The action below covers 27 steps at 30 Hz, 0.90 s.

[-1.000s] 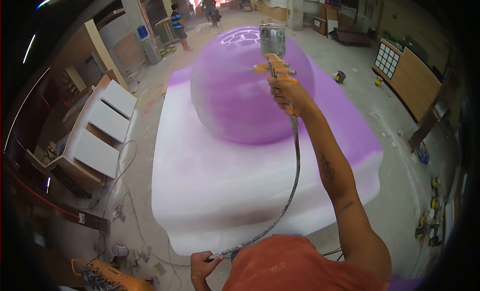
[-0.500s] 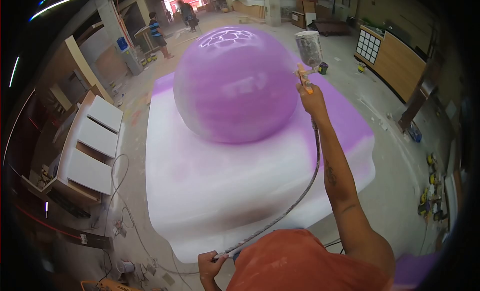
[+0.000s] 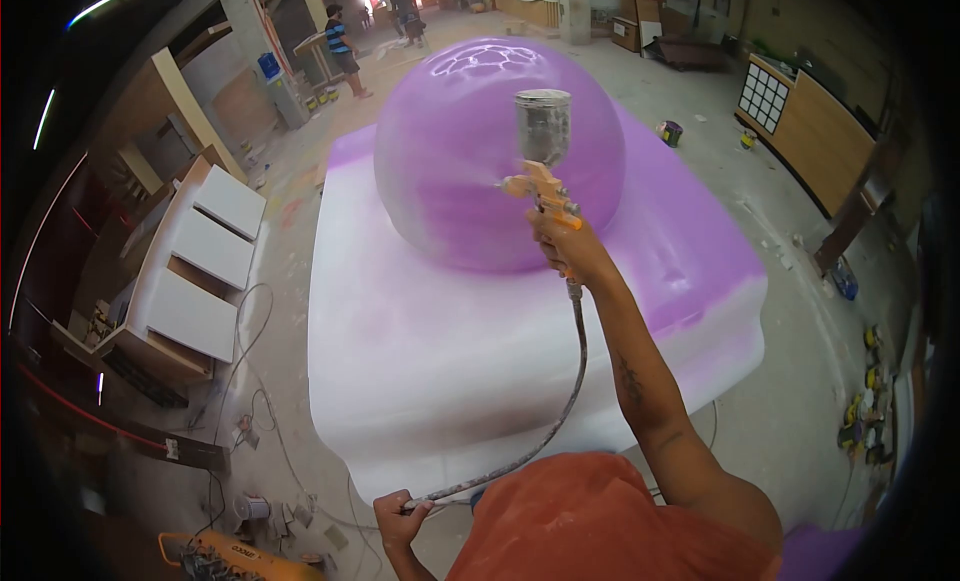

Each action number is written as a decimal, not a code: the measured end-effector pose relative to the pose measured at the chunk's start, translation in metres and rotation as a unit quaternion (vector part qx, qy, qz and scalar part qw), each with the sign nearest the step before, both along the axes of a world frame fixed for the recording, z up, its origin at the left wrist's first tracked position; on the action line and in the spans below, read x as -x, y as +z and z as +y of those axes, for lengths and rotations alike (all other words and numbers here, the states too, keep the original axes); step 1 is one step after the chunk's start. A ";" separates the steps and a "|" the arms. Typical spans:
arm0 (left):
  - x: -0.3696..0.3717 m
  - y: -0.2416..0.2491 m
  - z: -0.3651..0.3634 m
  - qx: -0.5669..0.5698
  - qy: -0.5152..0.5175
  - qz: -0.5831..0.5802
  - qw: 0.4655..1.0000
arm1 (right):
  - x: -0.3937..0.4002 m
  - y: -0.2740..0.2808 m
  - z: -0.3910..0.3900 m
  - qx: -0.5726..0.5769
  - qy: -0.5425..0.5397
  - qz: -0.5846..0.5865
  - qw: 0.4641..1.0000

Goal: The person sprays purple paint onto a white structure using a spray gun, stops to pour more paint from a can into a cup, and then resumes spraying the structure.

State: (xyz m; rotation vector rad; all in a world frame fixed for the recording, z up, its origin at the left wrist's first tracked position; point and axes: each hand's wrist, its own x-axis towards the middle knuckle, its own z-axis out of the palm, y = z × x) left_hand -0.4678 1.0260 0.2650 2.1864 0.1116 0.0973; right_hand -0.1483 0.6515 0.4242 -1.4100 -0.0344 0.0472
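My right hand [image 3: 565, 243] is wrapped round the handle of an orange spray gun [image 3: 545, 196], which points to the left. A paint-smeared metal cup [image 3: 543, 126] sits on top of the gun. Behind it stands a large glossy dome [image 3: 450, 151], mostly purple with a paler left side. The dome rests on a broad base [image 3: 430, 361], white in front and purple along its right and back. From the gun a dark air hose [image 3: 560, 421] curves down to my left hand [image 3: 400, 519], whose fingers are closed on it near my body.
White panels [image 3: 192, 316] lie on a wooden unit at the left. A yellow machine [image 3: 235, 556] and a paint can [image 3: 252, 506] stand at the lower left, with cables across the floor. Several cans [image 3: 865, 411] line the right. A person [image 3: 343, 51] stands at the back.
My right hand has swept the spray gun leftward and down, from the dome's right edge to in front of it. My left hand keeps its hold on the hose. The view has shifted slightly.
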 end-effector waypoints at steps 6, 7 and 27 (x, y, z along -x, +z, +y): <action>-0.006 -0.021 -0.008 0.027 -0.020 0.006 0.999 | 0.003 -0.037 -0.066 0.093 -0.174 0.007 0.980; -0.008 -0.023 -0.011 0.030 -0.031 0.009 0.999 | 0.004 -0.037 -0.079 0.119 -0.207 0.012 0.971; -0.001 -0.024 0.012 -0.006 0.034 -0.003 0.999 | 0.017 -0.056 0.015 0.038 -0.044 0.035 0.998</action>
